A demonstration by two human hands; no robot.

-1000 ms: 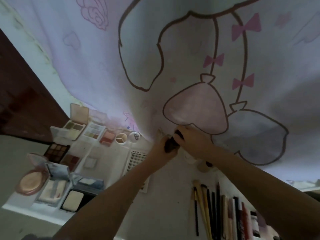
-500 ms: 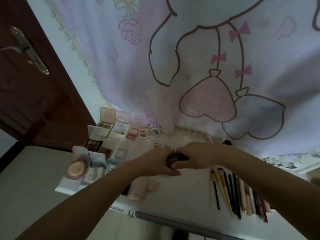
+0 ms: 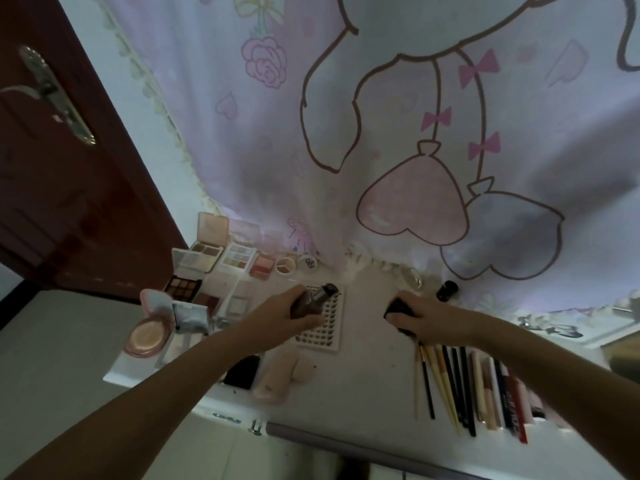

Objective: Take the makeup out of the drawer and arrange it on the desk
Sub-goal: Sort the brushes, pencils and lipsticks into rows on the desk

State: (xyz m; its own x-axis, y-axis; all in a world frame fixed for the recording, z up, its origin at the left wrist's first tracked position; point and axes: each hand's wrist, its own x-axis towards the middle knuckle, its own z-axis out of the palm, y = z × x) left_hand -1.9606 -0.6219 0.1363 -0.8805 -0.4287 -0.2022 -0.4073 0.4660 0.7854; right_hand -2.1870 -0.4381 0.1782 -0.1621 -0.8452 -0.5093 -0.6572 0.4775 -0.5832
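The left hand (image 3: 294, 311) grips a small brown glass bottle (image 3: 313, 299), tilted, above a white perforated tray (image 3: 323, 332) on the white surface (image 3: 363, 382). Well apart, the right hand (image 3: 420, 317) curls round a small dark object (image 3: 398, 308), beside a row of brushes and pencils (image 3: 464, 386).

brown bottle (image 3: 313, 299) tilted in my left hand (image 3: 294, 315) | dark cap (image 3: 398, 308) in my right hand (image 3: 420, 318) | both above counter (image 3: 363, 382)

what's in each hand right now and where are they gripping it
Left hand grips a brown glass bottle round its body, neck free. Right hand holds a small dark object, seemingly a cap; exact grip unclear.
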